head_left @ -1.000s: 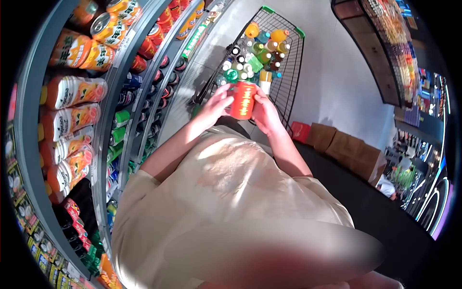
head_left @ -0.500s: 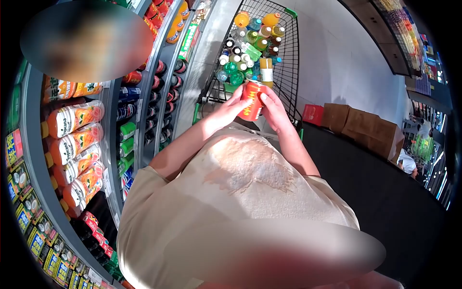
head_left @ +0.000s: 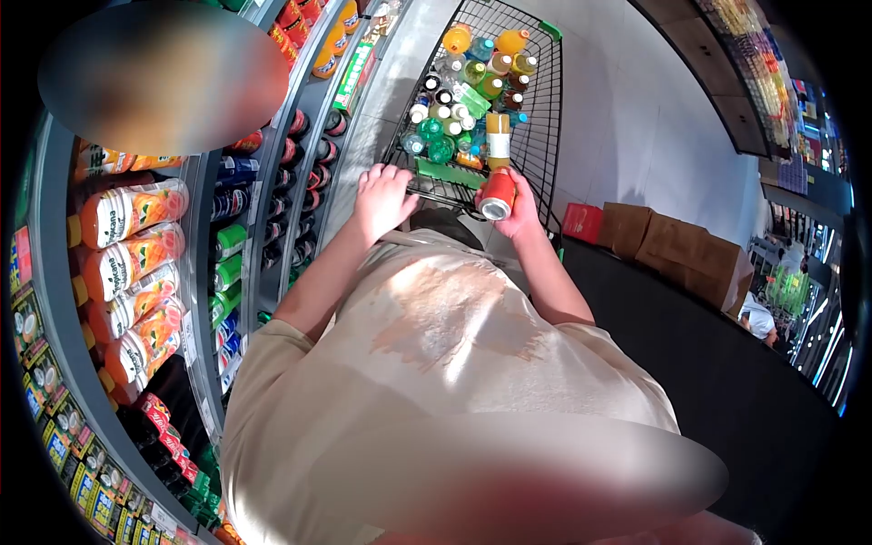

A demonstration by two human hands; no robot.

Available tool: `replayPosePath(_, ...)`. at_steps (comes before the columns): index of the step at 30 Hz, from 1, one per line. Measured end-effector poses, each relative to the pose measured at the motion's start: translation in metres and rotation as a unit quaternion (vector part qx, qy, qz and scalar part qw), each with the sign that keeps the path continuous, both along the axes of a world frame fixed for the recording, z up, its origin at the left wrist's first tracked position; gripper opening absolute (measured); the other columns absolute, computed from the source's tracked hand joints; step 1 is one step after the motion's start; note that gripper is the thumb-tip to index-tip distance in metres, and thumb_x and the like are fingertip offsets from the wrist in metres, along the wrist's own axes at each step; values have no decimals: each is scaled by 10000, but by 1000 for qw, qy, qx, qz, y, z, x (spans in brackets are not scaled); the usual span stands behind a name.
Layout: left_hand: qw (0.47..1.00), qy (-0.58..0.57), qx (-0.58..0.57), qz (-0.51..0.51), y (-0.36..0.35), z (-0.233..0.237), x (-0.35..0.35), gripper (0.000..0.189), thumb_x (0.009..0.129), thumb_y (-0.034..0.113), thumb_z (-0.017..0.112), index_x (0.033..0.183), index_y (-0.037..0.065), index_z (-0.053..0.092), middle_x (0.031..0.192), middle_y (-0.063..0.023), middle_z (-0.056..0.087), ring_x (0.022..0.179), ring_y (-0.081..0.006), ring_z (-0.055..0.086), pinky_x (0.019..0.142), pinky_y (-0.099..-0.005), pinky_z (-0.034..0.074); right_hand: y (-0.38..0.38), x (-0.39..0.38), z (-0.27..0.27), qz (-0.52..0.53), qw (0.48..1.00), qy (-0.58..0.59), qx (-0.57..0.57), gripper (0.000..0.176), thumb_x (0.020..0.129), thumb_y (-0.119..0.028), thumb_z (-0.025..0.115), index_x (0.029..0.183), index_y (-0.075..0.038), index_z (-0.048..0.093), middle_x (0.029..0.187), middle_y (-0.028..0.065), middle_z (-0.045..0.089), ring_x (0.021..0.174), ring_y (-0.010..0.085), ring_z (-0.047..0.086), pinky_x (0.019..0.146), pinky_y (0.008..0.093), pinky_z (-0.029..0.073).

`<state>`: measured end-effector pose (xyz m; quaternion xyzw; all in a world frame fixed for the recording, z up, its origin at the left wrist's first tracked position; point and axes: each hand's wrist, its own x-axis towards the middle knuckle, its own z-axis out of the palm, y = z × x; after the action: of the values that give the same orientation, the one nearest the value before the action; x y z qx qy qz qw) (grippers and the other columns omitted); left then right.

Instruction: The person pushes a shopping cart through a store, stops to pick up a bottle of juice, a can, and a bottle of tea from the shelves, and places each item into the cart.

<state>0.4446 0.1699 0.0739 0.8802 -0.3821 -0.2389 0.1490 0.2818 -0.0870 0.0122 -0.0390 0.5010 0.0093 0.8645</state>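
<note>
In my right hand [head_left: 523, 211] is a red drink can [head_left: 499, 189], tilted so that its silver end faces me. It is held over the near end of a black wire shopping cart [head_left: 541, 136]. My left hand [head_left: 385, 197] has let go of the can and is at the cart's near left corner, back upward and fingers stretched apart. Inside the cart stand many drink bottles, among them a yellow-brown bottle with a white label [head_left: 498, 143] just beyond the can. Green-tinted bottles [head_left: 441, 148] are packed at the cart's near left.
Along my left runs a drinks shelf [head_left: 202, 300] with orange juice bottles [head_left: 136, 218], green cans [head_left: 229, 272] and dark bottles [head_left: 292, 150]. To the right, brown cardboard boxes [head_left: 686, 245] and a red box [head_left: 582, 221] sit on a black surface [head_left: 654, 336]. Grey floor [head_left: 618, 109] lies beyond the cart.
Both hands were on the can; now only the right hand holds it, slightly lower and tipped over. The left hand has moved left to the cart's corner.
</note>
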Motion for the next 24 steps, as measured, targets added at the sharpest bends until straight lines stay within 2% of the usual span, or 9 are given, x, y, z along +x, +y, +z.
replayPosePath(2,1000,-8,-23,-1,26,-45,-7,334,868,247,729,1160,96,670,1260,-110,668,1370,-358,506,1056,-488,464,-16,-6,-20,-32,999,18,-6,327,966,-347,668,1160,-103,568,970,111,625,892,296,638,855,523,588)
replayPosePath(6,999,-45,-25,-17,27,-51,-17,316,864,215,698,1148,78,682,1274,-108,669,1404,-366,482,1055,-498,462,-44,-16,-56,-15,995,37,-88,303,981,-364,667,1154,-135,571,1039,109,614,889,302,631,840,509,599)
replayPosePath(7,995,-81,-56,-19,28,-57,-19,314,838,218,698,1121,82,685,1180,-107,676,1352,-338,522,1028,-499,465,-50,-19,-69,17,989,41,-138,314,981,-353,679,1172,-127,574,1051,107,627,914,298,649,847,508,602)
replayPosePath(11,999,-25,-37,-12,24,-57,-17,341,825,209,709,1144,93,678,1208,-92,679,1322,-291,549,1049,-480,453,-75,-29,-162,54,967,114,-219,402,958,-301,741,1248,-76,576,1125,107,675,989,282,704,877,495,610)
replayPosePath(14,998,-49,-30,-16,25,-60,-20,372,824,224,717,1170,94,672,1241,-78,674,1319,-288,550,1071,-466,442,-79,-15,-163,106,947,209,-220,495,916,-248,794,1287,-15,563,1191,132,686,1012,277,721,884,465,616)
replayPosePath(15,999,-43,-20,-17,26,-62,-20,404,818,239,728,1191,95,669,1264,-71,667,1320,-284,549,1091,-462,430,-84,-22,-201,99,945,182,-253,540,882,-233,829,1286,3,559,1173,135,691,978,280,728,829,442,626)
replayPosePath(19,1000,-26,3,-13,18,-54,-19,418,810,245,731,1194,92,666,1261,-80,665,1316,-285,551,1096,-471,426,-74,-6,-257,170,857,314,-371,557,857,-233,853,1263,23,570,1118,136,696,904,274,721,673,424,621)
replayPosePath(23,999,-29,-28,-10,16,-56,-21,403,801,226,724,1171,84,653,1230,-87,661,1286,-308,564,1087,-471,435,-74,5,-274,202,915,161,-310,500,799,-288,904,1127,-60,603,981,99,689,815,232,702,547,380,578)
replayPosePath(24,999,-29,-28,-5,15,-57,-21,409,795,223,728,1174,87,652,1229,-88,661,1285,-312,565,1087,-473,436,-71,7,-288,232,892,189,-338,493,794,-292,907,1104,-73,592,978,95,684,805,234,699,544,378,577)
